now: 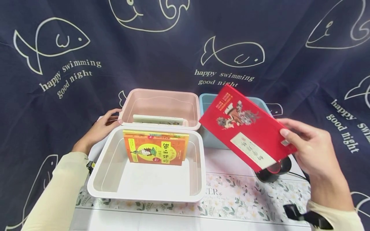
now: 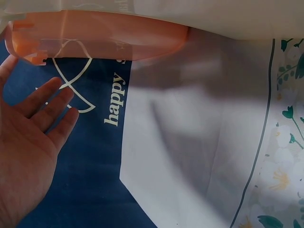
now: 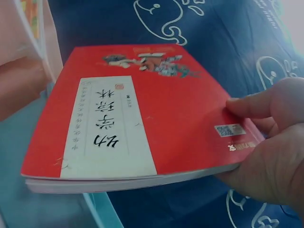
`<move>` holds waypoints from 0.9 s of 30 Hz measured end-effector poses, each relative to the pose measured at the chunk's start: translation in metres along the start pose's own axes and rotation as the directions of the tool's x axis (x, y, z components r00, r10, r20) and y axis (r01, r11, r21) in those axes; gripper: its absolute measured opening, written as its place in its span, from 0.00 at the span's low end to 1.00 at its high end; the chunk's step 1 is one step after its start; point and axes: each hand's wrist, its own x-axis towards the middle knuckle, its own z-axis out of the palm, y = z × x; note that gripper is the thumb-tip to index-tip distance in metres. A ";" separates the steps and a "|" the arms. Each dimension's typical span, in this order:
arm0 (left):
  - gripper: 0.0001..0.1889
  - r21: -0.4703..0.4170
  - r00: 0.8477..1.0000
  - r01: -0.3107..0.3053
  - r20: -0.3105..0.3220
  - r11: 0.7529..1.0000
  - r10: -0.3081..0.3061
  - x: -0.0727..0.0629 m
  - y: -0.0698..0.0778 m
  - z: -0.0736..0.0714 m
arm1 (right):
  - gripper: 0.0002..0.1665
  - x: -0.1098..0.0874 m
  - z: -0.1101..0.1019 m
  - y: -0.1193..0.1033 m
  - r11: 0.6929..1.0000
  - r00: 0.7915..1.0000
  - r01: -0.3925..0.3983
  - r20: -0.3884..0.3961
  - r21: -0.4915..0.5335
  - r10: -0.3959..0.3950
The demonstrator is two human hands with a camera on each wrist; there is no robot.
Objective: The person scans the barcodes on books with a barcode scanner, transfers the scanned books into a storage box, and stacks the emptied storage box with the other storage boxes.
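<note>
My right hand (image 1: pixel 315 147) pinches a red book (image 1: pixel 231 118) by one end, thumb on the cover. The book is tilted in the air, overlapping the blue bin (image 1: pixel 208 96) in the head view. In the right wrist view the red book (image 3: pixel 180 114) shows a white title panel and its page edges. My left hand (image 1: pixel 101 128) touches the left end of the pink bin (image 1: pixel 162 93), close to the white bin (image 1: pixel 99 160). Its fingers (image 2: pixel 61 99) are spread and fairly straight in the left wrist view. Orange and yellow books (image 1: pixel 173 154) stand in the white bin.
Pale books (image 1: pixel 157 119) stand in the pink bin. A black rounded object (image 1: pixel 267 176) with a cable sits on the table right of the bins. A floral strip (image 1: pixel 242 199) crosses the white table. Dark blue cloth (image 1: pixel 162 64) with fish drawings hangs behind.
</note>
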 end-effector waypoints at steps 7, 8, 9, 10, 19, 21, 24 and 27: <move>0.37 -0.009 1.000 -0.003 0.002 1.000 0.003 -0.001 0.001 0.000 | 0.18 0.051 0.036 -0.008 0.996 0.997 0.023 0.077 -0.090 -0.016; 0.37 -0.006 1.000 0.000 0.003 1.000 0.000 -0.001 0.002 0.000 | 0.17 0.057 0.042 -0.008 0.995 0.996 0.025 0.083 -0.101 -0.017; 0.37 -0.001 1.000 0.003 0.003 1.000 -0.003 -0.001 0.002 0.000 | 0.17 0.064 0.049 -0.008 0.995 0.996 0.022 0.087 -0.100 -0.014; 0.37 0.000 1.000 0.004 0.002 1.000 -0.004 -0.001 0.003 0.000 | 0.16 0.070 0.055 -0.007 0.994 0.995 0.022 0.098 -0.102 -0.012; 0.38 -0.008 1.000 0.022 0.000 1.000 -0.022 -0.004 0.002 0.001 | 0.17 0.116 0.116 0.006 0.970 0.991 0.003 0.132 -0.244 0.031; 0.38 -0.014 1.000 0.025 -0.005 1.000 -0.025 -0.004 0.001 0.001 | 0.17 0.123 0.128 0.009 0.969 0.989 -0.006 0.142 -0.247 0.042; 0.38 -0.009 1.000 0.023 -0.012 1.000 -0.023 -0.003 0.001 0.000 | 0.18 0.134 0.143 0.010 0.970 0.987 -0.028 0.150 -0.240 0.066; 0.37 -0.005 1.000 0.016 -0.009 1.000 -0.016 -0.002 0.002 0.000 | 0.19 0.144 0.156 0.011 0.973 0.984 -0.038 0.160 -0.227 0.076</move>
